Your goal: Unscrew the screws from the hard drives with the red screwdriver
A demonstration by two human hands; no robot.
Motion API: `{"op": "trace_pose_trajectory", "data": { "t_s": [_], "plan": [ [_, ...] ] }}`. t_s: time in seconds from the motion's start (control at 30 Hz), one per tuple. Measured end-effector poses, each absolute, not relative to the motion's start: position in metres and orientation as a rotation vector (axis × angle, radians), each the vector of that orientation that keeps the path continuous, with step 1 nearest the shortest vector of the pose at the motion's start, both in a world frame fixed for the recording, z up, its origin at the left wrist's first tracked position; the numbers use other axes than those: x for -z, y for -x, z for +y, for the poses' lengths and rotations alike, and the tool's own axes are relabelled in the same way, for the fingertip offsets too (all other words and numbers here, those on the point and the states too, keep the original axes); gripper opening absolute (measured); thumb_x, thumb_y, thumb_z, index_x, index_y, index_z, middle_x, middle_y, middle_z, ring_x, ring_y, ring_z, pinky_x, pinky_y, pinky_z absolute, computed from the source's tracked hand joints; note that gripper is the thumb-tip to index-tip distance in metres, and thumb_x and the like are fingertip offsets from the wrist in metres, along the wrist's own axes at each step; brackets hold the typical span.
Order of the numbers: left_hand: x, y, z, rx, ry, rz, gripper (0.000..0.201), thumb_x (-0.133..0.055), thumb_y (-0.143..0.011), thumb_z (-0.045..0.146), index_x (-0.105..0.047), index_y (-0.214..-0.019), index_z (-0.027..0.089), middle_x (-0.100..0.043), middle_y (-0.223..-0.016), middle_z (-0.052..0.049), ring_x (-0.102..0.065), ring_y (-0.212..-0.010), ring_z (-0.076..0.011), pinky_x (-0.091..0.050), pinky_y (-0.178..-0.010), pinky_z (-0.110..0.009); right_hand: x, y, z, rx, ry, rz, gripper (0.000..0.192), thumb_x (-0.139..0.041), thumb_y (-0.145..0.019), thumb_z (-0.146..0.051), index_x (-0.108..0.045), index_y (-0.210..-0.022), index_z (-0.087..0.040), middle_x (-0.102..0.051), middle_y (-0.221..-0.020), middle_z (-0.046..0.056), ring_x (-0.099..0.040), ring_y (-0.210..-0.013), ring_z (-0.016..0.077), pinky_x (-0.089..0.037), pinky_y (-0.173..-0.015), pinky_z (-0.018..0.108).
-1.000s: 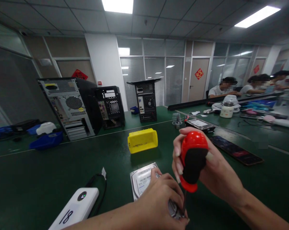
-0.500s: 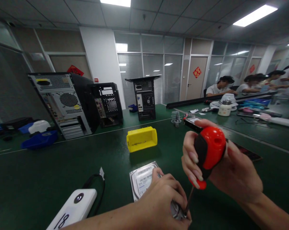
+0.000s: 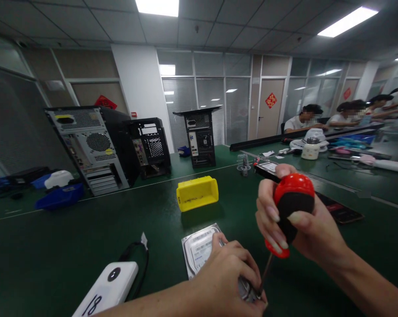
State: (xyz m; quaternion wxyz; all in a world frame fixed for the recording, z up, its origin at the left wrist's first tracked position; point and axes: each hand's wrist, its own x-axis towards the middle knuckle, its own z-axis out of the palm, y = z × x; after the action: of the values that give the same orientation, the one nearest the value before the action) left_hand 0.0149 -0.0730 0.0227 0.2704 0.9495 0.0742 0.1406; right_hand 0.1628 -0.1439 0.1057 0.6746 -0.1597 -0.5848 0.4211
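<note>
A silver hard drive (image 3: 199,248) with a white label lies on the green table, low in the middle of the head view. My left hand (image 3: 230,268) spans it, fingers curled over its right part and gripping the edge. The handle of a red and black screwdriver (image 3: 293,204) is wrapped by my right hand (image 3: 313,233), thumb pressed along its side. Its thin metal shaft slants down to the drive's near right corner, by my left fingertips. The exact spot where the tip meets the drive is partly hidden.
Beyond the drive stands a yellow bin (image 3: 197,193) with small dark bits inside. A white power bank (image 3: 109,286) with a black cable lies at the left. Computer cases (image 3: 98,145) line the back left. Another drive (image 3: 267,169) lies behind my right hand. People sit far right.
My right hand has turned the screwdriver handle, so its black grip and my thumb now face me more. My left hand keeps its grip on the drive. The view has shifted slightly.
</note>
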Motion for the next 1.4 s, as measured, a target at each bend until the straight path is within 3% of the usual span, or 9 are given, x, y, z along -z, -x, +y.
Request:
{"op": "trace_pose_trajectory", "data": {
  "t_s": [0.1, 0.3, 0.5, 0.6, 0.77, 0.87, 1.03, 1.17, 1.4],
  "plan": [
    [-0.022, -0.015, -0.073, -0.384, -2.54, 0.206, 0.012, -0.077, -0.073, 0.032, -0.071, -0.074, 0.022, -0.072, -0.091, 0.003, -0.062, -0.094, -0.0209, -0.019, -0.099, -0.046, -0.108, -0.161, -0.147, -0.978, 0.349, -1.298, 0.03, -0.072, -0.083, -0.039, -0.051, -0.105, -0.033, -0.055, -0.075, -0.006, -0.047, -0.045, 0.0067, -0.046, -0.041, 0.019],
    [-0.018, -0.017, -0.074, -0.451, -2.5, 0.223, 0.016, -0.077, -0.07, 0.031, -0.067, -0.069, 0.019, -0.071, -0.09, 0.004, -0.063, -0.093, -0.0201, -0.015, -0.1, -0.047, -0.107, -0.165, -0.151, -1.064, 0.346, -1.263, 0.03, -0.046, -0.095, -0.046, -0.06, -0.117, -0.029, -0.056, -0.084, 0.003, -0.055, -0.059, 0.0146, -0.049, -0.048, 0.027],
    [-0.014, -0.019, -0.067, -0.399, -2.549, 0.184, 0.016, -0.078, -0.072, 0.035, -0.069, -0.072, 0.021, -0.072, -0.09, 0.005, -0.062, -0.094, -0.0188, -0.018, -0.097, -0.044, -0.106, -0.167, -0.145, -0.926, 0.433, -1.249, 0.022, -0.067, -0.086, -0.04, -0.059, -0.104, -0.03, -0.056, -0.091, 0.001, -0.06, -0.063, 0.0138, -0.054, -0.054, 0.027],
    [-0.005, -0.023, -0.058, -0.359, -2.587, 0.142, 0.018, -0.076, -0.073, 0.04, -0.069, -0.074, 0.023, -0.074, -0.093, 0.007, -0.061, -0.097, -0.0191, -0.019, -0.097, -0.044, -0.105, -0.168, -0.141, -0.916, 0.42, -1.249, 0.027, -0.073, -0.082, -0.034, -0.052, -0.098, -0.031, -0.057, -0.085, -0.001, -0.058, -0.053, 0.0113, -0.052, -0.044, 0.024],
    [0.005, -0.027, -0.05, -0.298, -2.598, 0.141, 0.017, -0.074, -0.073, 0.041, -0.068, -0.077, 0.025, -0.075, -0.096, 0.007, -0.061, -0.097, -0.0203, -0.019, -0.096, -0.046, -0.104, -0.169, -0.142, -0.954, 0.392, -1.232, 0.032, -0.075, -0.08, -0.039, -0.052, -0.102, -0.034, -0.055, -0.07, -0.005, -0.046, -0.038, 0.0071, -0.042, -0.033, 0.018],
    [0.003, -0.025, -0.051, -0.313, -2.587, 0.131, 0.018, -0.073, -0.074, 0.042, -0.069, -0.078, 0.025, -0.075, -0.098, 0.006, -0.061, -0.098, -0.0209, -0.017, -0.098, -0.046, -0.108, -0.17, -0.146, -0.997, 0.444, -1.228, 0.027, -0.067, -0.082, -0.05, -0.061, -0.101, -0.032, -0.054, -0.072, -0.001, -0.052, -0.045, 0.0111, -0.046, -0.038, 0.024],
    [-0.001, -0.02, -0.057, -0.411, -2.564, 0.099, 0.011, -0.072, -0.077, 0.037, -0.071, -0.078, 0.026, -0.073, -0.097, 0.007, -0.061, -0.098, -0.0192, -0.017, -0.097, -0.043, -0.108, -0.17, -0.148, -1.007, 0.442, -1.28, 0.025, -0.059, -0.088, -0.047, -0.064, -0.108, -0.032, -0.056, -0.081, 0.002, -0.056, -0.056, 0.0149, -0.05, -0.044, 0.027],
    [-0.001, -0.018, -0.057, -0.462, -2.53, 0.074, 0.013, -0.076, -0.074, 0.037, -0.071, -0.08, 0.027, -0.071, -0.095, 0.008, -0.061, -0.097, -0.0174, -0.019, -0.097, -0.039, -0.103, -0.169, -0.142, -0.952, 0.437, -1.303, 0.028, -0.061, -0.089, -0.046, -0.061, -0.113, -0.032, -0.056, -0.086, 0.001, -0.057, -0.06, 0.0131, -0.052, -0.05, 0.026],
    [0.002, -0.02, -0.057, -0.529, -2.449, 0.117, 0.021, -0.08, -0.071, 0.042, -0.069, -0.073, 0.024, -0.071, -0.091, 0.008, -0.061, -0.096, -0.0177, -0.016, -0.102, -0.04, -0.101, -0.168, -0.139, -0.885, 0.431, -1.301, 0.029, -0.072, -0.083, -0.04, -0.053, -0.106, -0.034, -0.057, -0.084, -0.002, -0.058, -0.054, 0.0115, -0.049, -0.043, 0.023]
  ]
}}
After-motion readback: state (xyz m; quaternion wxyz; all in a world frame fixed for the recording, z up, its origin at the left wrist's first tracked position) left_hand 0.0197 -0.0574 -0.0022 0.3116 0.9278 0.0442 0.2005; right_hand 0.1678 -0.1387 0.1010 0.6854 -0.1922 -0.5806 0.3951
